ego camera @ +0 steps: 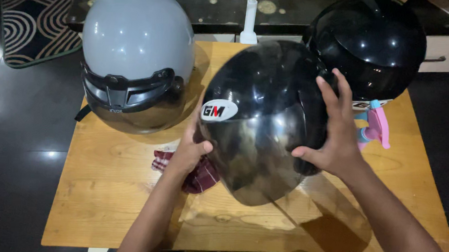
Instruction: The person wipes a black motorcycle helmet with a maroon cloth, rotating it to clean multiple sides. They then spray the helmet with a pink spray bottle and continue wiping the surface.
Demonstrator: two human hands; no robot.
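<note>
Over the wooden tabletop (116, 197), both hands clasp a black helmet (266, 118) w/ dark visor: left hand (189, 152) on one side, right hand (336, 130) spread on the other. Under it lies a red checked cloth (201, 174). Behind: grey helmet (135, 53) at left, 2nd black helmet (375, 42) and pink spray bottle (377, 127) at right.

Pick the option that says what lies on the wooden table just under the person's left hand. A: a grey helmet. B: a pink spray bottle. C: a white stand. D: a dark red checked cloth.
D: a dark red checked cloth lies crumpled on the wooden table beneath the left hand, which grips the black helmet together with the right hand.
</note>
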